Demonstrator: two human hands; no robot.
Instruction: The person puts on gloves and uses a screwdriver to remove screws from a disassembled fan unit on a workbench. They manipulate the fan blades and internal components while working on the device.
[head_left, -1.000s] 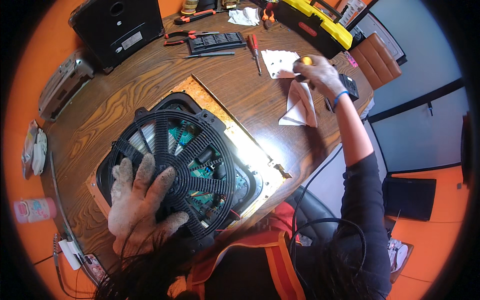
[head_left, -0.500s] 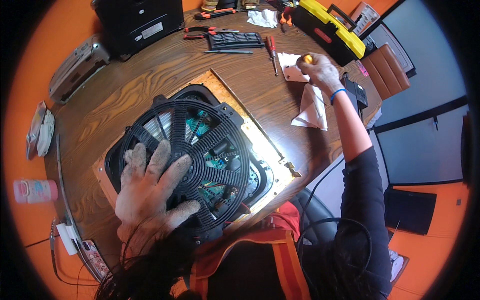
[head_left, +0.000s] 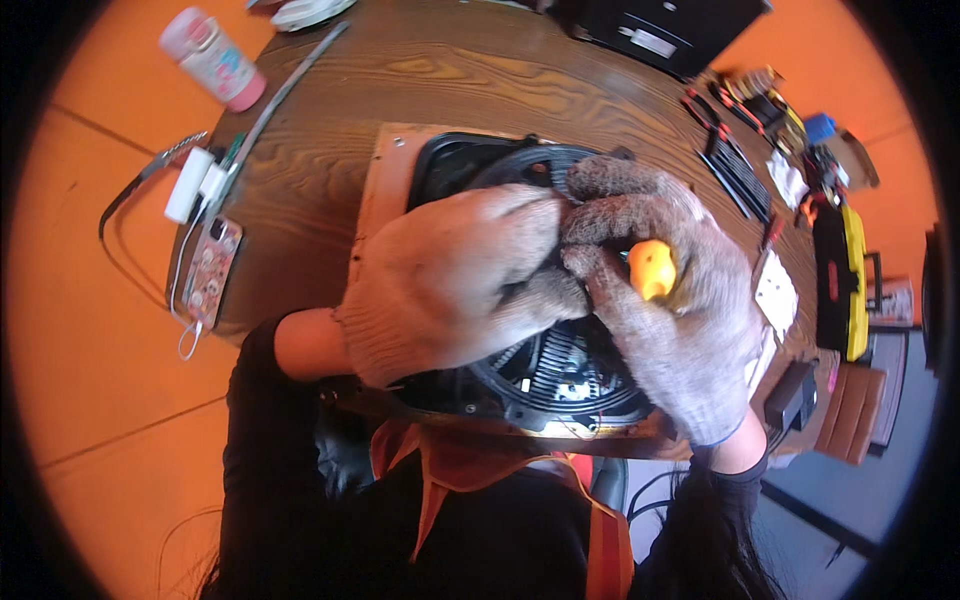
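Note:
My left hand (head_left: 450,280), in a knitted glove, is curled over the middle of a black round fan grille (head_left: 540,410), fingers pressed together; what they hold is hidden. My right hand (head_left: 700,310), also gloved, is right beside it, closed around a yellow-handled tool (head_left: 652,268), probably a screwdriver, whose tip is hidden. The grille lies on a black housing (head_left: 432,175) set in a rusty, pale metal panel (head_left: 385,175). Parts of a circuit board (head_left: 570,388) show through the grille's openings below my hands.
The wooden table (head_left: 300,150) also carries a pink bottle (head_left: 220,70), power strip (head_left: 190,185), phone (head_left: 212,270), black case (head_left: 660,25), pliers (head_left: 710,115), bit set (head_left: 738,175), paper (head_left: 775,290), yellow-black toolbox (head_left: 840,280) and black adapter (head_left: 790,395). A brown chair (head_left: 848,410) stands at right.
My right hand has brought the yellow tool from the paper at the back right onto the grille. My left hand's spread fingers have curled in toward it. The camera's view has swung round.

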